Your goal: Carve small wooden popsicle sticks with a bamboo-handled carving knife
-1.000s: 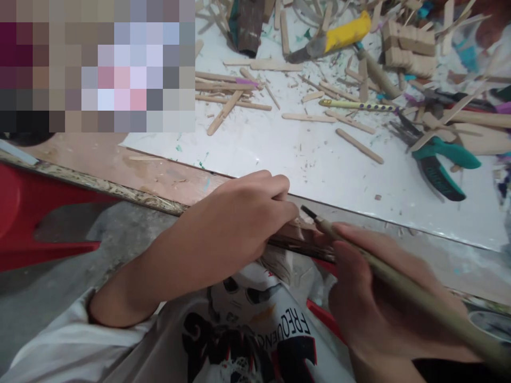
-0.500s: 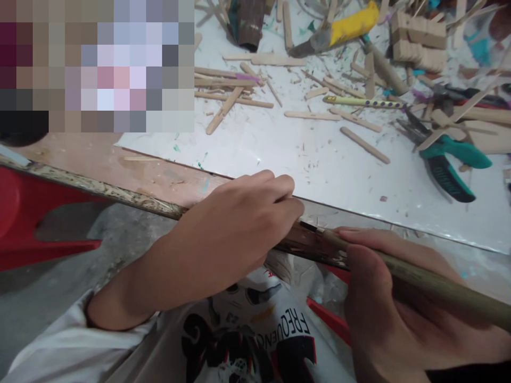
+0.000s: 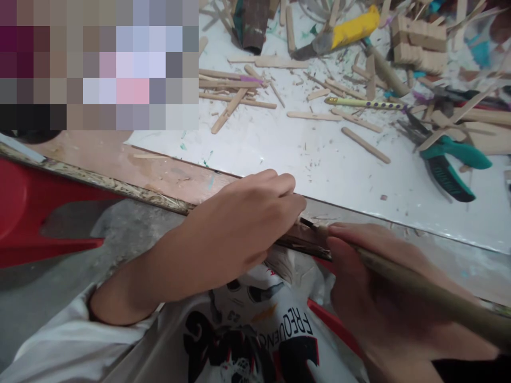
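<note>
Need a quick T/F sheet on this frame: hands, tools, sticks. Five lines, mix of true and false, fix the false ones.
1. The right hand holds a long-handled tool. True.
2. That tool's dark tip points away from the left hand. False: the dark tip points toward the left hand.
3. The teal-handled pliers lie on the white sheet. True.
4. The yellow-handled tool is in the left hand. False: the yellow-handled tool lies farther back, out of both hands.
5. Loose wooden sticks are scattered on the sheet. True.
</note>
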